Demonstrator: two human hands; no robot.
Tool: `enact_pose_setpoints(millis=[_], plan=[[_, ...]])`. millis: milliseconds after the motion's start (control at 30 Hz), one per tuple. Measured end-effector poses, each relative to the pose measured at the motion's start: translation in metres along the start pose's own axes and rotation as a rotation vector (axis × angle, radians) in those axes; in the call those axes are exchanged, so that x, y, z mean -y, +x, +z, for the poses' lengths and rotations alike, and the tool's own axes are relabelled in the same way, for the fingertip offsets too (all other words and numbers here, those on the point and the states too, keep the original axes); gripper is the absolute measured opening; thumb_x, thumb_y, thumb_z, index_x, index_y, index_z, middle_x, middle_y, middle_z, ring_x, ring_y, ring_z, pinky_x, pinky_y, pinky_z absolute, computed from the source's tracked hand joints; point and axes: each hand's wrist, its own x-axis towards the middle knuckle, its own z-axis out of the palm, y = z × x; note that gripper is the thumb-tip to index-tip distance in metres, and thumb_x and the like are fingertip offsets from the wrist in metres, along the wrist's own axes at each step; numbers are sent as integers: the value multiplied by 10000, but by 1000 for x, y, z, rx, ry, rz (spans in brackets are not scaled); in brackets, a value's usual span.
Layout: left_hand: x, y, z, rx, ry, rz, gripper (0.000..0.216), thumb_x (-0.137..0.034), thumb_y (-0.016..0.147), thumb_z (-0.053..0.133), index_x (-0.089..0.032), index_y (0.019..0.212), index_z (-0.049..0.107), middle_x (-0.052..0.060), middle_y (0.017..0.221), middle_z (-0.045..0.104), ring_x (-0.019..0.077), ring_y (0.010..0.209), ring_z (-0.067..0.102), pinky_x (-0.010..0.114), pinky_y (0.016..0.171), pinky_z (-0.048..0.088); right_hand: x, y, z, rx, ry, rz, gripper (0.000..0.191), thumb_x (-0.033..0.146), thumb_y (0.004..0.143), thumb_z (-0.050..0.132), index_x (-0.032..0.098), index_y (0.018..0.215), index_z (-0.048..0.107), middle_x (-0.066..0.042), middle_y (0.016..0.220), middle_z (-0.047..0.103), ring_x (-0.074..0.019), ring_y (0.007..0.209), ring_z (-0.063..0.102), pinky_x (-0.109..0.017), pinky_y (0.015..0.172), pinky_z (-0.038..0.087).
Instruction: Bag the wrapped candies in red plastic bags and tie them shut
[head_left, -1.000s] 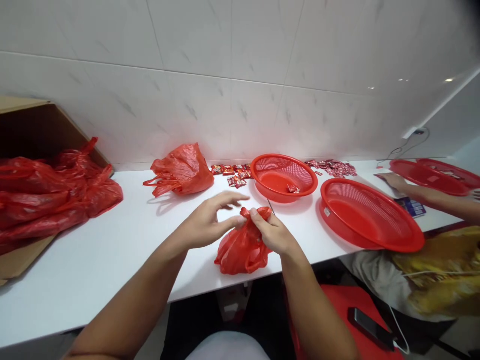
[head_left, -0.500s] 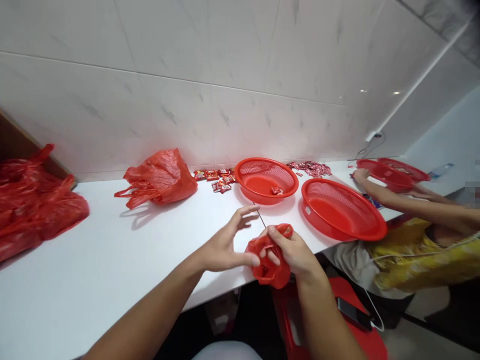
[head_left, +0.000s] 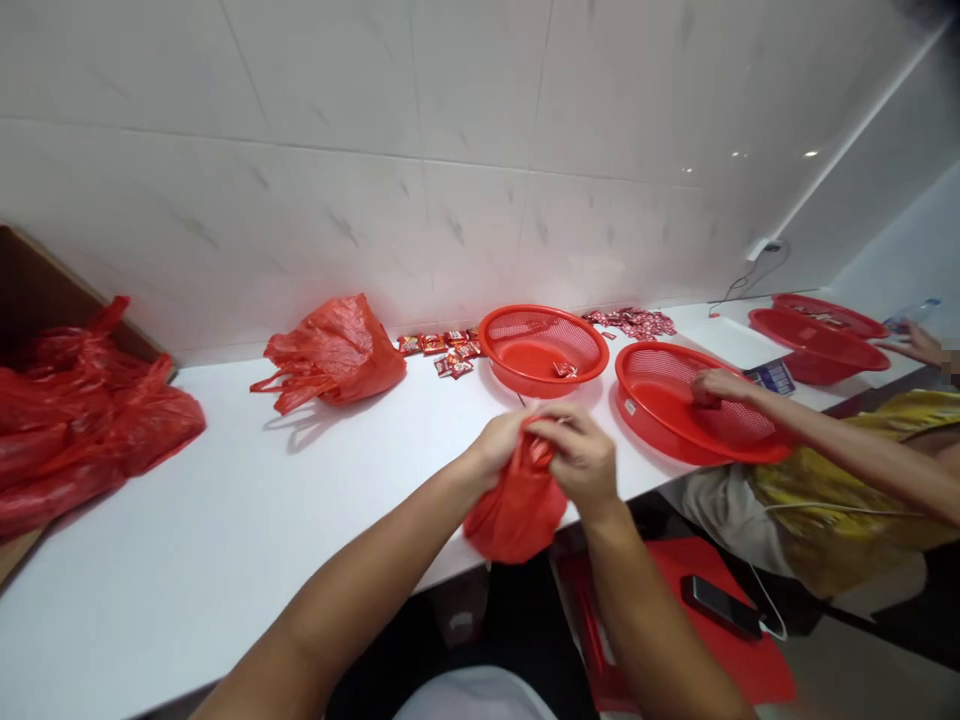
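Observation:
A small red pouch (head_left: 517,515) hangs over the table's front edge between my hands. My left hand (head_left: 499,447) is closed on its upper left side, with the fingers partly hidden behind the red material. My right hand (head_left: 581,455) pinches the gathered top from the right. Something red and white shows at the pouch's mouth, too blurred to name. Just beyond the hands stands a red plastic basket (head_left: 517,378) with a small red packet (head_left: 565,370) in it.
Several red snack packets (head_left: 433,344) lie by the wall, beside a red plastic bag (head_left: 337,355). More red bags (head_left: 82,430) fill the left. A co-worker's hand (head_left: 712,388) reaches into a second red basket (head_left: 637,420). A phone (head_left: 720,605) lies on a red stool (head_left: 757,670).
My left hand, open and apart before, has closed on the pouch. The pouch's mouth is now gathered upward. The co-worker's hand has moved from the far baskets into the near right one.

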Motion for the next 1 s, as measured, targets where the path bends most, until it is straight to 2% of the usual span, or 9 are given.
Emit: enact_pose_setpoints(millis=[100, 233, 300, 400, 567, 700, 833, 933, 1000], plan=[[7, 25, 31, 182, 34, 90, 474, -556, 717, 876, -128, 797, 689, 37, 729, 701, 138, 649, 616, 263, 667, 474, -6, 2, -35, -185, -175, 48, 272, 157, 917, 650, 304, 1062, 827, -59, 1063, 717, -216, 978, 700, -369, 889, 585], [14, 17, 31, 212, 353, 204, 373, -514, 834, 784, -145, 854, 731, 42, 774, 724, 156, 686, 646, 283, 702, 498, -10, -24, -74, -31, -256, 41, 232, 267, 967, 672, 286, 1161, 799, -75, 1109, 711, -210, 933, 693, -364, 832, 586], [14, 4, 11, 135, 607, 280, 314, -473, 899, 717, -166, 859, 769, 93, 972, 780, 221, 888, 712, 342, 851, 531, -13, -45, -81, 60, -267, 32, 251, 299, 1018, 597, 252, 1180, 783, -97, 1156, 700, -196, 890, 679, -358, 795, 579], [5, -18, -35, -5, 937, 366, 265, -443, 937, 666, -221, 862, 790, 96, 1349, 709, 292, 1248, 647, 438, 1114, 446, -21, -74, -86, 44, -341, 74, 313, 292, 1054, 499, 212, 927, 773, -112, 1172, 705, -196, 864, 654, -379, 805, 551], [-13, -61, -108, -296, 1137, 340, 332, -527, 936, 648, -229, 841, 758, 104, 1447, 631, 328, 1329, 581, 514, 1153, 423, -30, -92, -88, -3, -380, 319, 443, 338, 1050, 503, 205, 648, 632, -100, 1118, 733, -186, 798, 653, -347, 749, 517], [-14, -89, -108, -312, 966, 346, 330, -510, 956, 652, -213, 842, 741, 123, 1419, 644, 327, 1354, 569, 525, 1175, 402, -9, -76, -52, 268, 81, 452, 546, 480, 1091, 361, 196, 814, 735, -122, 1142, 734, -165, 676, 643, -321, 660, 529], [-14, -108, -77, -79, 795, 515, 240, -418, 982, 661, -228, 925, 796, 117, 1465, 616, 317, 1427, 518, 488, 1194, 393, 28, -47, 15, 746, 380, 274, 498, 514, 1072, 436, 212, 790, 715, -117, 1212, 704, -217, 978, 689, -349, 895, 531], [-18, -124, -74, 7, 733, 556, 317, -468, 922, 740, -265, 1164, 751, 112, 1525, 568, 338, 1471, 467, 503, 1217, 370, 43, -33, 59, 752, 424, 300, 427, 471, 1085, 439, 211, 832, 664, -45, 851, 694, -173, 765, 643, -291, 732, 502], [-17, -138, -82, -26, 726, 473, 749, -506, 754, 888, -275, 1404, 596, 136, 1524, 559, 364, 1402, 530, 506, 1164, 441, 48, -31, 78, 649, 469, 354, 492, 473, 1099, 397, 206, 744, 607, -11, 704, 617, -143, 633, 573, -267, 638, 455]])
